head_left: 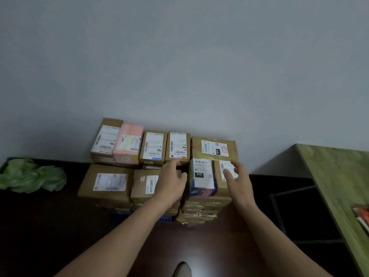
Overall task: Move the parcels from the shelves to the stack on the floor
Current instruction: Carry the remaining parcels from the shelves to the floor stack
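A stack of cardboard parcels [105, 184] with white labels stands on the dark floor against the grey wall. A pink parcel [128, 143] lies in its back row. At the front right lie a dark parcel with a white "010" label [202, 176] and a brown box [221, 182] beside it. My right hand [237, 176] rests with loosely spread fingers over the brown box's label. My left hand [172, 176] hovers with relaxed fingers left of the "010" parcel, over another brown parcel [142, 182]. Neither hand grips anything. No shelves show in the view.
A green table top [337, 176] on a black metal frame [279, 208] stands at the right, with orange and white items at its edge. A crumpled green bag [32, 175] lies at the left by the wall. My shoe tip [182, 269] shows at the bottom.
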